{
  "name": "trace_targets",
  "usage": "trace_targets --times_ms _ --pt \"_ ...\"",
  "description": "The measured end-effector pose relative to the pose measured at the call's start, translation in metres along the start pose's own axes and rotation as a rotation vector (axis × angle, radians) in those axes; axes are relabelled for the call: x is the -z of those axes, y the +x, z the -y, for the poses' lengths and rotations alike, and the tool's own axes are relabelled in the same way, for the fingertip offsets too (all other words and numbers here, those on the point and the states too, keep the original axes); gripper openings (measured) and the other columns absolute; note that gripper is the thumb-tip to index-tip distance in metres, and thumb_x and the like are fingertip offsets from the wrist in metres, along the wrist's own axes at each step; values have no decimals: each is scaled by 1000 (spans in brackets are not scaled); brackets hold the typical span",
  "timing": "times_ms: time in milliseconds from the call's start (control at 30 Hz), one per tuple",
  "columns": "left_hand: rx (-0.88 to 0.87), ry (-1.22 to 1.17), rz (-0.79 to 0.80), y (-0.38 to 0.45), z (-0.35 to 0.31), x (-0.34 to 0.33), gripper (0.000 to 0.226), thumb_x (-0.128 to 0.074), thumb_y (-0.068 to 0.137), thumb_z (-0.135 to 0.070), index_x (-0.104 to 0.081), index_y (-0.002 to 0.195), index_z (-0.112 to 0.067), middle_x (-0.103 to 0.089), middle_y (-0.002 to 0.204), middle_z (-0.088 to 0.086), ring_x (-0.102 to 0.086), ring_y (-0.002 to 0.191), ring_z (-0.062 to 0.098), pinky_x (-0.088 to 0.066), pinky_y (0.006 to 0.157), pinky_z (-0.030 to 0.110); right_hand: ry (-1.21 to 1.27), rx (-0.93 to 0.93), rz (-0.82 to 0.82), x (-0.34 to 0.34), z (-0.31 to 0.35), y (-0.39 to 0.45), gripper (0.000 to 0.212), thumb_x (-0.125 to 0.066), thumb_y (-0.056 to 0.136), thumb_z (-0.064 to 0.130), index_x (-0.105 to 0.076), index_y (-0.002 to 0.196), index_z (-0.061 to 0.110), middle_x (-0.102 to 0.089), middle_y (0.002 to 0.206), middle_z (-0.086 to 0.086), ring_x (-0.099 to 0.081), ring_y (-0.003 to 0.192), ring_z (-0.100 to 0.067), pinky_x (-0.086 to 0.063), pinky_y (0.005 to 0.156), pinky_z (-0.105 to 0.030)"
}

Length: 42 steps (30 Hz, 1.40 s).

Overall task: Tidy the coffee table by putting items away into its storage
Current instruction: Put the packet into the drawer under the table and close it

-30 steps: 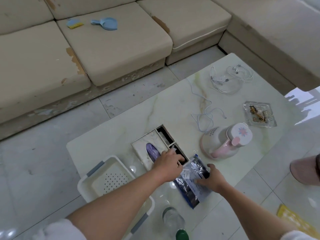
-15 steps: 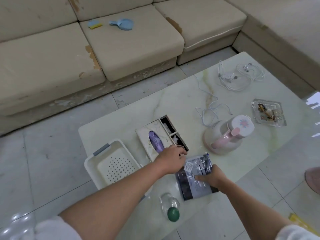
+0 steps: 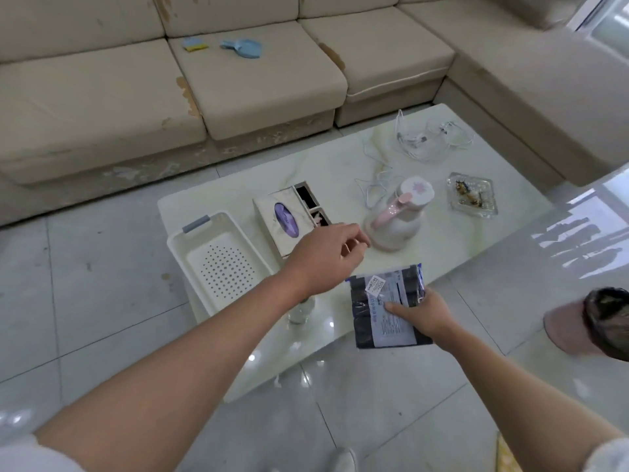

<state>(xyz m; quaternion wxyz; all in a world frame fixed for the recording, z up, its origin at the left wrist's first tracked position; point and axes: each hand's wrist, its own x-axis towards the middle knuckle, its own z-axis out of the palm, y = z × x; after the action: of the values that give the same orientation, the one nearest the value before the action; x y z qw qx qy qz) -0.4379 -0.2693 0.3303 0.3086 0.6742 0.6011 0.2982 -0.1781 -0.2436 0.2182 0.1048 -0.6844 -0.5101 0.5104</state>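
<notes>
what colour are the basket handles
Grey-blue, on a white basket; the far handle shows best in the head view.

Soft, even daylight fills the room, coming from a window (image 3: 609,18) at upper right. Bright glare streaks the glossy floor tiles (image 3: 578,240) on that side. Shadows are faint. Wide-angle bending curves the edges; detail is slightly soft throughout.

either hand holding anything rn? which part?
Right hand grips the plastic packet at its right edge, thumb on top. Left hand holds nothing, fingers loosely curled.
</notes>
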Motion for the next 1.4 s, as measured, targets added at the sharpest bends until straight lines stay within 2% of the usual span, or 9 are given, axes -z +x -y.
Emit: trace_targets --times_ms 133,333,467,600,767,867,1067,1267,1400 --pt "37 33 205 -44 -9 -50 21 -52 91 -42 -67 92 -28 -69 83 -10 -63 77 8 -53 71 30 110 31 32 15 -32 -19 37 -84 75 32 -69 104 15 -78 96 -4 -76 84 -20 -61 71 -35" --pt "563 42 462 -93 54 -161 53 -53 87 -61 -58 115 -16 -64 113 0 -59 97 17 -45 74 30 183 4 121 8 -99 -12 32 -80 79 38 -69 97 14 -79 83 -3 -77 75 -20 -58 55 -26" --pt "664 -391 384 -102 92 -230 47 -67 81 -56 -58 121 -33 -66 101 -20 -61 82 1 -49 68 20 143 -1 172 -13 -156 15 40 -77 80 45 -70 98 10 -79 84 -7 -77 76 -22 -58 58 -29" --pt "839 -901 189 -97 135 -299 38 -81 80 -31 -67 114 -19 -76 103 2 -73 94 21 -59 80 36 168 -15 204 -42 -194 58 46 -72 80 53 -71 95 9 -79 81 -7 -77 73 -22 -58 55 -28" --pt "745 -1034 85 -90 185 -363 24 -75 85 -20 -72 109 -17 -77 101 4 -74 93 21 -59 83 37 258 -52 218 -84 -241 122 71 -43 78 83 -73 101 22 -79 90 -5 -77 82 -25 -62 62 -39" --pt "643 -890 41 -89 218 -365 25 -78 83 -21 -72 108 -19 -77 103 1 -73 97 20 -56 92 40 457 -69 243 -109 -259 154 83 -21 82 86 -74 111 30 -76 108 -9 -71 103 -30 -56 89 -50" --pt "510 -683 -37 -107 266 -358 13 -83 77 -34 -76 88 -38 -77 94 -13 -74 87 6 -56 74 20 424 -69 117 -178 -285 190 45 -37 103 33 -64 121 1 -71 111 -21 -66 105 -43 -54 93 -56" --pt "389 -344 -100 -119 280 -329 23 -81 76 -38 -73 98 -35 -69 83 -30 -61 76 -19 -42 64 -2 511 -64 308 -243 -293 208 27 -45 101 15 -59 124 11 -63 127 -13 -56 121 -32 -47 99 -45" --pt "240 -271 -156 -134 285 -326 34 -77 81 -18 -70 114 -24 -72 102 -16 -63 89 -12 -48 82 9 682 -89 294 -267 -293 214 26 -43 98 4 -60 117 10 -66 103 -8 -59 89 -19 -47 82 -34"
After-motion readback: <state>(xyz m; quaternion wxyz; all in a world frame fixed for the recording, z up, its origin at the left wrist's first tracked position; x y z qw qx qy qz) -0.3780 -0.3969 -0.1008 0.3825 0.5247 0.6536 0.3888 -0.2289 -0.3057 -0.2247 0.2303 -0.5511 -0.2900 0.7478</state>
